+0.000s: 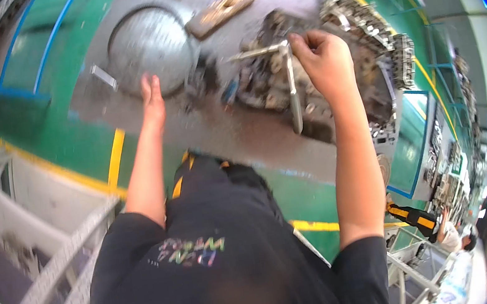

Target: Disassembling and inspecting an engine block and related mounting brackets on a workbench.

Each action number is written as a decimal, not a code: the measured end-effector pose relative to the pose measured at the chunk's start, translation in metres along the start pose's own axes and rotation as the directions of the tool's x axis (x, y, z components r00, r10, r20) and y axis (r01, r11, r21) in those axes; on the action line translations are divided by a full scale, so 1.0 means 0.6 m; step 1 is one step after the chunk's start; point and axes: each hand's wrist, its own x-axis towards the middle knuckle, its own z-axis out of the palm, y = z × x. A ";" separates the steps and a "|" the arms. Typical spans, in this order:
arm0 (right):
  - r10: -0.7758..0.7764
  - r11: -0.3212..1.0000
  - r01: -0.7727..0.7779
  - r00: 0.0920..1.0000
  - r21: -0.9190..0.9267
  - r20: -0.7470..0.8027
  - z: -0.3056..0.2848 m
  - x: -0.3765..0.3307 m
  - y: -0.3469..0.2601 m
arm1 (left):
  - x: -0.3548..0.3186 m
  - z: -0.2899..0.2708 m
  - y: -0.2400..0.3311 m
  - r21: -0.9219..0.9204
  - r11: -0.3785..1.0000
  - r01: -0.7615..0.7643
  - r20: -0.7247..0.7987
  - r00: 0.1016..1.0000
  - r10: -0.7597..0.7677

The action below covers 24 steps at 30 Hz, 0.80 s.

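Note:
My right hand [321,55] is raised over a dark, dirty engine [275,87] with its fingers closed. They pinch a silvery metal wrench [293,91] near the corner where its two bars meet. One bar points left over the engine, while the longer one hangs toward me; motion blur hides its exact type. Off to the left, my left hand [153,102] holds nothing, its fingers stretched out. It hovers by the near edge of a large round metal pan [155,45], and I cannot tell whether it touches.
Wooden blocks [223,13] lie beyond the pan. Metal engine parts [355,12] are piled at the far right. White metal railings [56,287] stand at the lower left. Two people [452,240] are at the lower right. Yellow lines [116,158] mark the green floor.

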 end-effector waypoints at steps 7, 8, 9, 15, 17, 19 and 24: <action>-0.069 0.888 0.010 0.992 -0.460 -0.110 0.229 -0.148 0.197 | -0.314 -0.079 -0.220 -0.148 0.828 0.542 0.044 0.839 -0.542; -0.172 0.853 0.091 0.978 -0.514 -0.114 0.236 -0.140 0.224 | -0.334 -0.084 -0.208 -0.057 0.882 0.468 0.014 0.884 -0.468; -0.268 0.815 0.156 0.956 -0.558 -0.123 0.244 -0.147 0.243 | -0.364 -0.096 -0.196 0.043 0.936 0.350 -0.011 0.937 -0.350; -0.407 0.840 0.285 0.894 -0.462 -0.189 0.207 -0.125 0.201 | -0.441 -0.152 -0.151 0.063 0.937 0.343 -0.043 0.939 -0.341; -0.268 0.822 0.210 0.963 -0.530 -0.034 0.203 -0.124 0.184 | -0.454 -0.167 -0.163 0.010 0.940 0.341 -0.054 0.939 -0.340; -0.256 0.836 0.186 0.964 -0.516 -0.067 0.207 -0.118 0.185 | -0.464 -0.184 -0.179 -0.031 0.912 0.409 -0.075 0.909 -0.410; -0.200 0.818 0.161 0.980 -0.552 -0.010 0.216 -0.100 0.207 | -0.466 -0.243 -0.227 -0.098 0.857 0.507 -0.026 0.859 -0.511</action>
